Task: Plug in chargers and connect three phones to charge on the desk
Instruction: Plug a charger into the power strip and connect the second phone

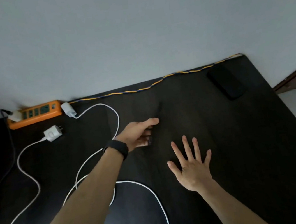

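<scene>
An orange power strip (34, 114) lies at the desk's back left. One white charger (15, 115) sits in its left end. A second white charger (68, 109) lies against its right end, and its white cable (117, 119) loops across the desk. A third charger (53, 133) lies loose in front of the strip, prongs bare. A black phone (228, 82) rests at the back right. My left hand (140, 133) is at mid-desk, thumb over curled fingers, pinching a dark phone (160, 110) that barely shows against the desk. My right hand (191, 164) hovers flat with fingers spread, holding nothing.
The dark desk (251, 145) meets a grey wall at the back. A yellow-and-blue twisted cord (158, 83) runs along that back edge. White cable loops (154, 195) lie under and beside my left forearm. The desk's right edge drops off by a doorframe (295, 75).
</scene>
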`<action>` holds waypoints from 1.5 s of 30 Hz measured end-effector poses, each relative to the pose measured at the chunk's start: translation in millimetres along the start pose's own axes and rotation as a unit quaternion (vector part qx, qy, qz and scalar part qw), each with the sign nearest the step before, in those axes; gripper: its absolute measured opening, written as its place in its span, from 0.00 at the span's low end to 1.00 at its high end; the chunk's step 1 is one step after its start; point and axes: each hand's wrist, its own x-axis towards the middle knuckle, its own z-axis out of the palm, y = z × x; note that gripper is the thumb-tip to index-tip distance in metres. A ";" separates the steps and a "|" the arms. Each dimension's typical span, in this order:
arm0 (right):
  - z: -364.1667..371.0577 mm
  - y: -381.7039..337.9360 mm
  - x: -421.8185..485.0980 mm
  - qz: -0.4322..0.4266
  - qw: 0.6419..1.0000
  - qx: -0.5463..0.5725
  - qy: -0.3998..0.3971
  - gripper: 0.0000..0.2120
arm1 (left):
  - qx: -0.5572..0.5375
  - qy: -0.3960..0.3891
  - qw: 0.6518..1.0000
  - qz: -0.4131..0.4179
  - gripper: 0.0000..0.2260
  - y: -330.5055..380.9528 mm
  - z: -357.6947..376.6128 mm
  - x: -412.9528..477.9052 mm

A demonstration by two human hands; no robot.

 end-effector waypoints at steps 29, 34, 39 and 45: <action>30.0 -251.8 -257.0 0.019 0.809 0.502 -0.304 0.09 | 0.525 0.201 0.804 0.191 0.35 -308.1 -133.3 -360.9; 71.8 -280.5 -292.7 0.044 0.835 0.490 -0.248 0.08 | 0.449 0.221 0.858 0.117 0.41 -373.0 -159.7 -380.9; 89.4 -314.3 -295.4 -0.016 0.888 0.378 -0.262 0.04 | 0.531 0.267 0.800 0.081 0.41 -419.8 -194.5 -397.9; 96.1 -373.4 -259.9 -0.101 0.918 0.220 -0.313 0.09 | 0.533 0.315 0.785 -0.017 0.40 -441.6 -236.2 -410.3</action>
